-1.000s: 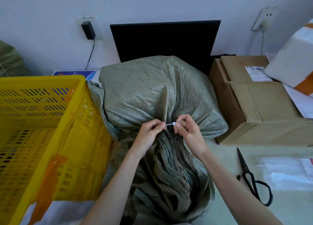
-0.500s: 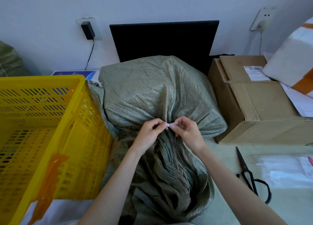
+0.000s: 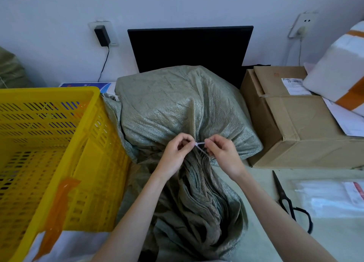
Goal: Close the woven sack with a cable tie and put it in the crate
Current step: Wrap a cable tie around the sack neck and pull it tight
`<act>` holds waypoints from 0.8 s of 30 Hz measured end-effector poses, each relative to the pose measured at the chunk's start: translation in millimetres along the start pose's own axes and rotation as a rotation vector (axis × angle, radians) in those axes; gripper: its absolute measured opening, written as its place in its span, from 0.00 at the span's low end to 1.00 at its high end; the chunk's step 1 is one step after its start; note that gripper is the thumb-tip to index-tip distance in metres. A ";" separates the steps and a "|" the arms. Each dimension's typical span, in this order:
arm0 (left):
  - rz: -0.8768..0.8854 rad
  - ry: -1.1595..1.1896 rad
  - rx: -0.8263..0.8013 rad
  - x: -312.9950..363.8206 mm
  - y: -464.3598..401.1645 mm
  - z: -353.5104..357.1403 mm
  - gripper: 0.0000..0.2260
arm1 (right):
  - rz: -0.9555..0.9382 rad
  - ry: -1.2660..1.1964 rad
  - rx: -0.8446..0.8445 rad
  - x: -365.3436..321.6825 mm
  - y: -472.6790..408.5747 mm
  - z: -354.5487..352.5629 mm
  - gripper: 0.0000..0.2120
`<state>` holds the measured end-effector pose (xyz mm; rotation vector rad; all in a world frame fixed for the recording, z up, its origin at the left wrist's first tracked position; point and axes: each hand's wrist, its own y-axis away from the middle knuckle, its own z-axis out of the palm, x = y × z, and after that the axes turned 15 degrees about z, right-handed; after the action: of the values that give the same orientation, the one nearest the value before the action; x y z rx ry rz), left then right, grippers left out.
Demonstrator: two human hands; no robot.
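A bulging green woven sack [image 3: 177,108] lies in the middle, its gathered neck [image 3: 199,175] pointing toward me. A thin white cable tie [image 3: 200,145] wraps the neck. My left hand [image 3: 175,155] pinches the tie's head end on the left. My right hand [image 3: 222,153] pinches the tie just to the right of it. A short length of tie shows between the fingertips, and a strand slants down under my right fingers. The yellow slotted crate [image 3: 49,143] stands to the left of the sack, with nothing in the part I see.
A brown cardboard box [image 3: 295,123] sits right of the sack, with a white parcel [image 3: 338,68] on its far corner. Black scissors [image 3: 289,200] and a clear plastic bag [image 3: 331,198] lie at the right. A black panel [image 3: 189,46] leans on the wall behind.
My fingertips came together at the tie half a second ago and have now drawn slightly apart, showing a short stretch of tie again. The sack and crate have not moved.
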<state>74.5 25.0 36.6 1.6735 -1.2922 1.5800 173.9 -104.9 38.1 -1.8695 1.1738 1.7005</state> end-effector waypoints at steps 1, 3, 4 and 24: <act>0.020 -0.002 0.009 -0.3 0.6 0.6 0.05 | 0.005 0.013 0.007 0.3 -0.3 -0.3 0.12; 0.050 -0.015 0.000 -1.4 1.6 1.6 0.06 | 0.019 0.023 0.010 0.4 -0.6 0.1 0.12; 0.069 -0.024 -0.010 -2.2 1.9 2.3 0.06 | 0.027 0.023 0.009 0.4 -0.7 0.5 0.12; 0.079 -0.199 0.013 -21.5 4.2 -1.0 0.04 | 0.024 -0.017 0.160 -0.7 0.0 -10.0 0.12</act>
<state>73.0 30.3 15.4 1.8467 -1.4653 1.4998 180.4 -112.0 40.9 -1.7489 1.2899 1.5807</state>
